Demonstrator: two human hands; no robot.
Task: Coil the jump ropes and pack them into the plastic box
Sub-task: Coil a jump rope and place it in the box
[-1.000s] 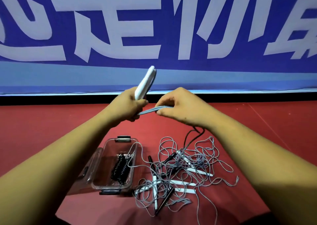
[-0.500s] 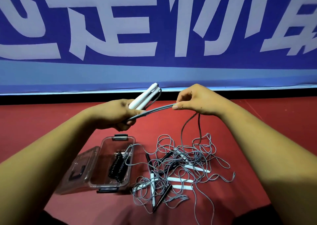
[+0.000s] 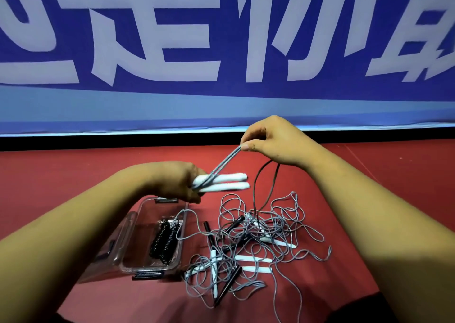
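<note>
My left hand [image 3: 176, 180] grips two white jump-rope handles [image 3: 226, 182] side by side, pointing right, above the box. My right hand [image 3: 273, 141] is raised higher and pinches a doubled grey cord [image 3: 221, 165] that runs taut down to the handles. The cord's slack hangs from that hand into a tangled pile of grey ropes [image 3: 253, 244] with white and black handles on the red floor. The clear plastic box [image 3: 138, 244] lies open left of the pile, with a coiled black rope [image 3: 163, 242] inside it.
The box's clear lid [image 3: 105, 249] lies folded out to its left. A loop of grey cord drapes over the box's right wall. A blue banner with large white characters [image 3: 221, 39] stands behind the red floor [image 3: 61, 175].
My left hand has lowered and turned the handles from upright to level. My right hand has risen and moved right, drawing the doubled cord out longer.
</note>
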